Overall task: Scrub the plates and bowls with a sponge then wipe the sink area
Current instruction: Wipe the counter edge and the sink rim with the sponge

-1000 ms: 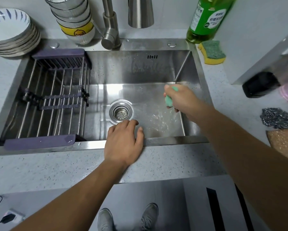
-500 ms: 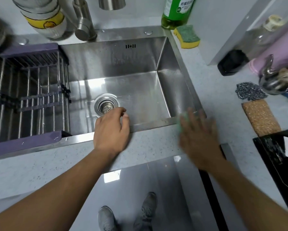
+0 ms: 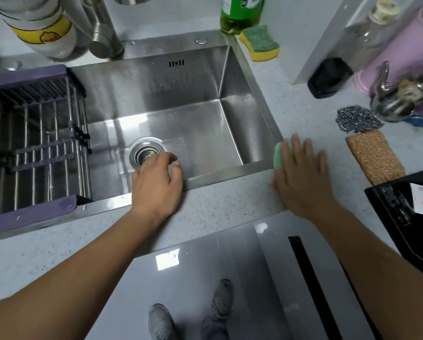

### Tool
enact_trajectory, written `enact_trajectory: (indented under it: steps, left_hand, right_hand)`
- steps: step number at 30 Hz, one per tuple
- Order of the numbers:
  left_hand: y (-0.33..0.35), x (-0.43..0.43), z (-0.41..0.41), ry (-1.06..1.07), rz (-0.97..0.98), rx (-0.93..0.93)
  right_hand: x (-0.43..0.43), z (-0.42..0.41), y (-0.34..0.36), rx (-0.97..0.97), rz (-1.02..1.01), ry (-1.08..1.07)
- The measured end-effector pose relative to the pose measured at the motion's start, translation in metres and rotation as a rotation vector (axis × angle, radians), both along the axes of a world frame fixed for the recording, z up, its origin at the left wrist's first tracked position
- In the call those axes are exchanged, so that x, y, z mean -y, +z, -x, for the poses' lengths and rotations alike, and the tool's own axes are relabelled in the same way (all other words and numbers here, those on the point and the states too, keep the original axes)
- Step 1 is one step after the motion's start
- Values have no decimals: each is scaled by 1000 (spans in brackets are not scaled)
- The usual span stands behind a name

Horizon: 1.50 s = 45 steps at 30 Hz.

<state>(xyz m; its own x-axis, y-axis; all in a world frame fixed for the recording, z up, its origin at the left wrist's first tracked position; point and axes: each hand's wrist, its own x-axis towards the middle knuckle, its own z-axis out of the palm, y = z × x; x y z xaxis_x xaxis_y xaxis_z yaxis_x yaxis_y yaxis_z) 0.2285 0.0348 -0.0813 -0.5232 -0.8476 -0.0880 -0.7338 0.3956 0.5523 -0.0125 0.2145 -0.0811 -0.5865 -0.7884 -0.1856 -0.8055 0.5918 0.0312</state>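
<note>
My right hand (image 3: 301, 175) lies flat, fingers straight, pressing a light green sponge (image 3: 279, 153) onto the speckled counter at the front right corner of the steel sink (image 3: 230, 171). Only the sponge's left end shows beside my fingers. My left hand (image 3: 156, 185) rests on the sink's front rim, its fingers curled over the edge above the drain (image 3: 144, 153). A stack of bowls (image 3: 41, 28) with a yellow band stands at the back left by the tap (image 3: 102, 33).
A purple-framed drying rack (image 3: 34, 143) fills the sink's left half. A green soap bottle (image 3: 239, 13) and yellow-green sponge (image 3: 260, 44) sit at the back right. Steel wool (image 3: 357, 119), a brown pad (image 3: 374, 158), a kettle (image 3: 396, 99) and a black cooktop (image 3: 406, 212) crowd the right counter.
My right hand left the sink basin with the green sponge and now presses it on the counter at the front right corner. My view shifted right; the left hand stayed on the rim.
</note>
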Motion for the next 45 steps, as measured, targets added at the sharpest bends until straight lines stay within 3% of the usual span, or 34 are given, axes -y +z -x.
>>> enact_trajectory:
  steps: [2, 5, 7, 10, 15, 21, 28, 30, 36, 39, 45]
  left_hand:
    - [3, -2, 17, -22, 18, -41]
    - [3, -7, 44, -46, 5, -82]
    - [-1, -8, 55, -11, -24, -103]
    - [-7, -12, 57, 51, -45, -47]
    - [-4, -17, 61, 70, -36, 9]
    - [2, -19, 71, 80, -11, 85]
    - [4, -19, 68, 100, -86, 89]
    - [3, -17, 66, 106, -132, 64]
    - [3, 7, 65, 195, -440, -143]
    - [7, 47, 72, 152, -348, -164]
    - [19, 139, 88, 92, -133, -17]
  right_hand:
    - [22, -11, 2, -29, 30, 15]
    - [47, -63, -7, 12, 77, 389]
    - [42, -76, -9, 94, 103, 480]
    - [9, -51, -9, 91, 73, 337]
    - [-42, 11, 1, 62, 52, -180]
    - [31, 32, -2, 124, 186, -402]
    - [46, 45, 10, 173, 278, -282]
    - [38, 40, 8, 163, 208, -252]
    - [85, 53, -5, 25, 155, -150]
    - [134, 70, -10, -34, 200, -59]
    - [196, 91, -15, -60, 228, 44]
